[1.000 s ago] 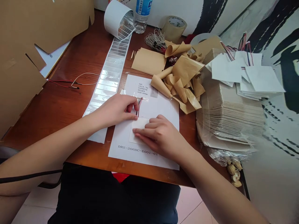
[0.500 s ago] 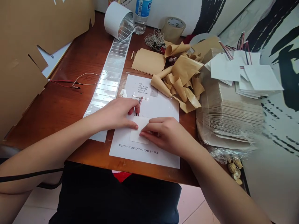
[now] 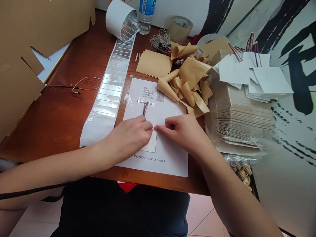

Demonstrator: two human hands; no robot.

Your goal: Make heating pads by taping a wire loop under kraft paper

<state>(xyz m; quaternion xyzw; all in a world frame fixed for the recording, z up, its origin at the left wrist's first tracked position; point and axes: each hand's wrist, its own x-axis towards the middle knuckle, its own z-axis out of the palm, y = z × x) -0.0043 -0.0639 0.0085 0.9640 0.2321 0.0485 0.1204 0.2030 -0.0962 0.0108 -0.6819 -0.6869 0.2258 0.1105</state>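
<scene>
A thin white square pad [image 3: 151, 144] with red and black wires [image 3: 145, 108] at its upper end lies on a printed white sheet [image 3: 172, 161]. My left hand [image 3: 134, 135] covers the pad's left part, its fingers curled and pinched together at the upper right corner. From the other side, my right hand [image 3: 181, 132] meets that same corner, thumb stretched to the edge and index finger bent. The two sets of fingertips nearly touch. The left palm and fingers hide much of the pad.
A strip of silver labels [image 3: 108, 85] unrolls left of the sheet. Curled brown paper pieces [image 3: 189, 82] and flat brown squares [image 3: 154, 64] lie behind. On the right, white pads with wires [image 3: 271, 80] top a wrapped stack of card [image 3: 249, 118]. A cardboard box [image 3: 49, 23] stands left.
My left hand has come down and right from the wires onto the pad, its fingers closing. My right hand has shifted from the pad's middle to its upper right corner. The view has shifted slightly.
</scene>
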